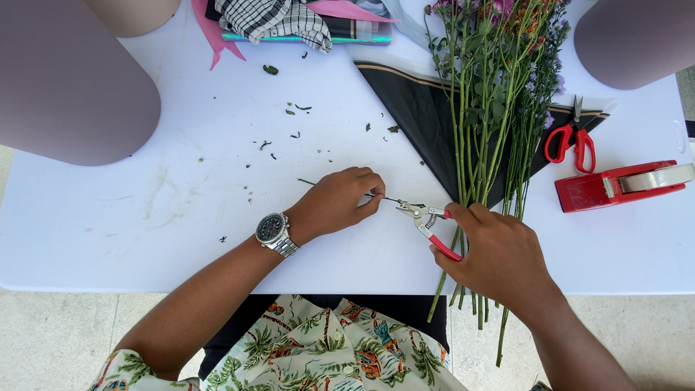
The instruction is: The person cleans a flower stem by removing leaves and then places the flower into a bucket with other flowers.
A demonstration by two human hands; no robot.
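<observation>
Left hand (337,203) pinches a thin stem (308,182) just left of the flower bunch (481,108); right hand (499,253) grips red-handled pruners (428,221), blades at the stem's end. Risk, judged: blades sit close to the pinching fingertips (373,203); a slip could nick them.

Black wrapping sheet (427,116) lies under the stems
</observation>
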